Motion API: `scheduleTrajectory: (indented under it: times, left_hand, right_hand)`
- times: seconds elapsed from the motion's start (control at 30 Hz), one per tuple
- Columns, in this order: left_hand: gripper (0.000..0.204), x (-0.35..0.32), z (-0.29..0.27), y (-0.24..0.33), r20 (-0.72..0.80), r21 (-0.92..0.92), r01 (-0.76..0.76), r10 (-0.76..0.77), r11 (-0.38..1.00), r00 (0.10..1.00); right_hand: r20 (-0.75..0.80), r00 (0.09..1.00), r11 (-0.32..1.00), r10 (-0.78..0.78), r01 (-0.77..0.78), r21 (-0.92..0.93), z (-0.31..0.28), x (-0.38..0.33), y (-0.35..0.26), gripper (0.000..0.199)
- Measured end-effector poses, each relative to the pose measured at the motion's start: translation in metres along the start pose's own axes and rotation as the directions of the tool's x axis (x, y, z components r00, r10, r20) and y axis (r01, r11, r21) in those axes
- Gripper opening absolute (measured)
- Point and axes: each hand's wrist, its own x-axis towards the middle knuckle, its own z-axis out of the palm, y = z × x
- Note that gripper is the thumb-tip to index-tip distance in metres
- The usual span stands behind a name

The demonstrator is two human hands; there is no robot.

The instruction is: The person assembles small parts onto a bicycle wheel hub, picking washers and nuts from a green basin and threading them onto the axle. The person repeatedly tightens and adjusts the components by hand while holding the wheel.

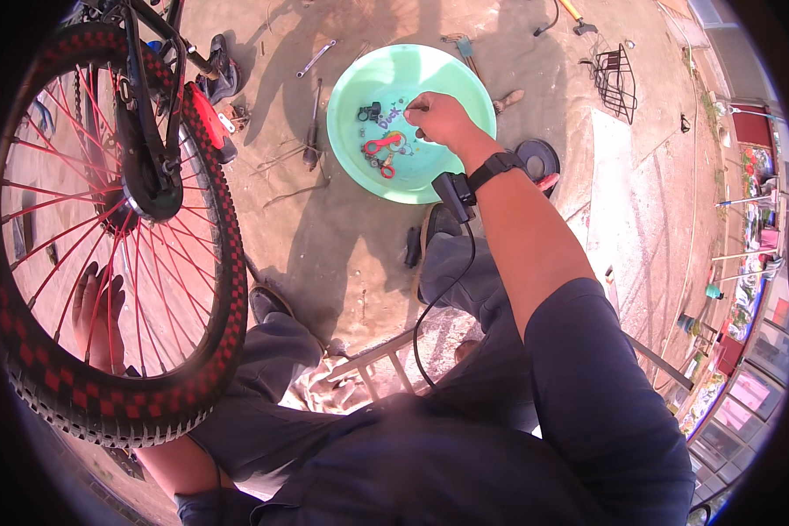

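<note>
A bicycle wheel (223,254) with red spokes and a red-and-black checked tire stands at my left, held in a black fork (140,131). Behind the spokes is my left hand (101,320), its fingers stretched out and holding nothing visible. My right hand (440,121) hovers over a light green basin (346,83), fingertips pinched together; whatever they hold is too small or hidden. Inside the basin lie red ring-shaped parts (379,145), a black clamp-like part (370,112) and several small metal pieces. A strap with a black box (455,191) and cable sits on my right wrist.
Around the basin lie a wrench (316,58), a screwdriver (311,149), a brush (508,101) and a round black dish (537,159). A black wire basket (615,83) and a yellow pump (575,16) lie farther right. A ladder-like frame (381,359) is near my legs.
</note>
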Motion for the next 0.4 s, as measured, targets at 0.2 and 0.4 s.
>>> scheduleTrajectory:
  times: [0.2,0.4]
  left_hand:
    - [0.043,-0.002,0.009,0.001,-0.01,0.055,-0.018,0.019,0.998,1.0]
    - [0.047,-0.023,-0.034,-0.013,-0.027,0.108,-0.01,0.013,0.994,1.0]
  right_hand:
    - [0.049,0.999,0.999,0.01,-0.008,-0.037,0.068,0.005,0.044,0.027]
    - [0.129,0.985,0.962,0.117,-0.08,-0.262,0.091,0.007,0.082,0.026]
